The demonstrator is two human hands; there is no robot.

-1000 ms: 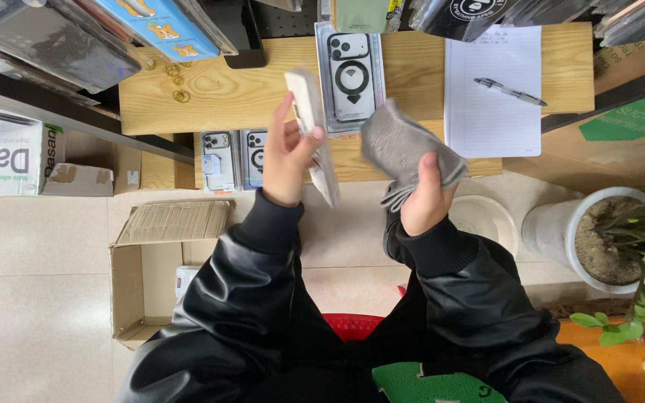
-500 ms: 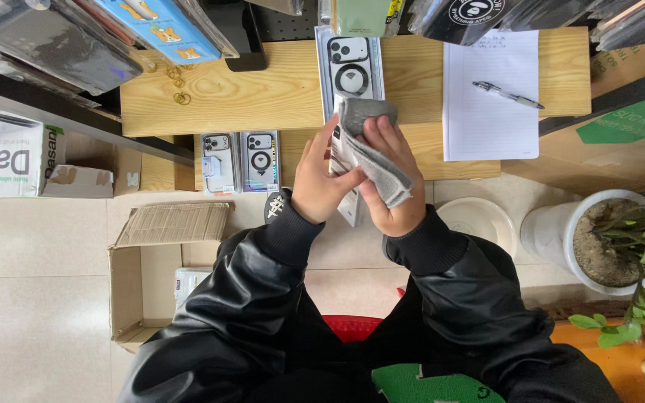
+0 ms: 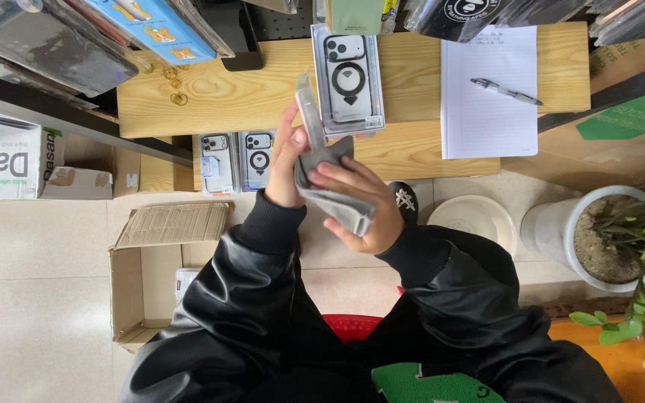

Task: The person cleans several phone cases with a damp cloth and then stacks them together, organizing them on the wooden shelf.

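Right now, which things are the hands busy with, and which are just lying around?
In hand:
- clear phone case, held by the left hand
- grey cloth, held by the right hand

Lying about:
- packaged phone case
- paper sheet
- pen
- cardboard box
- potted plant

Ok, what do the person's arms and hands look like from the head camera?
Both arms wear glossy black leather-look jacket sleeves, creased, ending in ribbed black knit cuffs at the wrists. The left hand and right hand are bare: no gloves, and no rings or watch that I can see.
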